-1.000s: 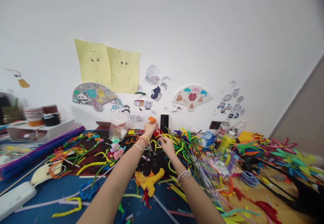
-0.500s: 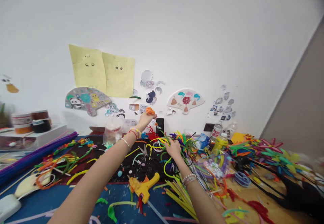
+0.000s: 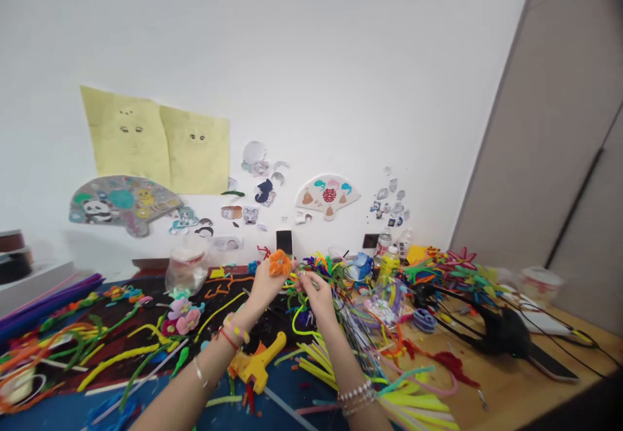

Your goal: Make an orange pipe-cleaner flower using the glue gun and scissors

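Note:
My left hand (image 3: 265,285) is raised above the table with its fingers closed on a small orange pipe-cleaner flower (image 3: 280,263). Just to its right, my right hand (image 3: 314,291) pinches a thin green pipe cleaner (image 3: 316,282) close to the flower. Both hands hover over a tangled heap of coloured pipe cleaners (image 3: 335,275). A yellow glue gun (image 3: 256,361) lies on the blue table surface below my left wrist.
A black phone (image 3: 284,243) leans on the wall behind the hands. Bottles (image 3: 388,263) stand to the right, a plastic bag (image 3: 185,269) to the left. Purple pipe cleaners (image 3: 43,301) lie far left, black cables (image 3: 491,327) on the wooden table (image 3: 511,392) right.
The view swung right. My left hand brought the orange flower down and nearer. My right hand lifted off the pipe-cleaner heap and came up beside the flower, pinching a green strand.

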Demonstrator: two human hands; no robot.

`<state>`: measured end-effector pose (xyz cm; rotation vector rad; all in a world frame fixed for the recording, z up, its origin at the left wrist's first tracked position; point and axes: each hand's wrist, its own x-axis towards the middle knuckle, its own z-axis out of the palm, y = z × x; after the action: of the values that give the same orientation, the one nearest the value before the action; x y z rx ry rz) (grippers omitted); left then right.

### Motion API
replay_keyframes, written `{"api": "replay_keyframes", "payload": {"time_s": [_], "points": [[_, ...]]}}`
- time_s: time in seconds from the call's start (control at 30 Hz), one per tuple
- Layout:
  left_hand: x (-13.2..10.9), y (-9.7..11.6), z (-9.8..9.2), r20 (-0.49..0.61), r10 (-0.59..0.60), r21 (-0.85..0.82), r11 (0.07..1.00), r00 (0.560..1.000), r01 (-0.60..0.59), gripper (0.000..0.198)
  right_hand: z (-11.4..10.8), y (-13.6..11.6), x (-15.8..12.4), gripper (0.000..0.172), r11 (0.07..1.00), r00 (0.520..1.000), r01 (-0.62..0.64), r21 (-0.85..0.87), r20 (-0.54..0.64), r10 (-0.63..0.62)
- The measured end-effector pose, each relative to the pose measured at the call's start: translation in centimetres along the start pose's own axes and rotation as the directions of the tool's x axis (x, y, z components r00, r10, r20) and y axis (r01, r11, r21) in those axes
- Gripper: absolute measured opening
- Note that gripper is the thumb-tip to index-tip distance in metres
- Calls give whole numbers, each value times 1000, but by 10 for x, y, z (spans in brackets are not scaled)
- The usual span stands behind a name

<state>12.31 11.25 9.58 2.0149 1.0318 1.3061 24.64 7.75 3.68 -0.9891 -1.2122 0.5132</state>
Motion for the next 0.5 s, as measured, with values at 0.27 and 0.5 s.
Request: {"api": "replay_keyframes", "payload": {"time_s": [0.27, 0.5], "points": [[-38, -23, -16, 50, 82, 235, 968, 995, -91, 25, 5, 10, -31, 15, 977, 975, 179, -118, -110, -192], [-26, -32, -29, 62, 3, 206, 978, 998, -16, 24, 3, 1, -37, 7, 891, 946, 307, -334, 2, -325]]}}
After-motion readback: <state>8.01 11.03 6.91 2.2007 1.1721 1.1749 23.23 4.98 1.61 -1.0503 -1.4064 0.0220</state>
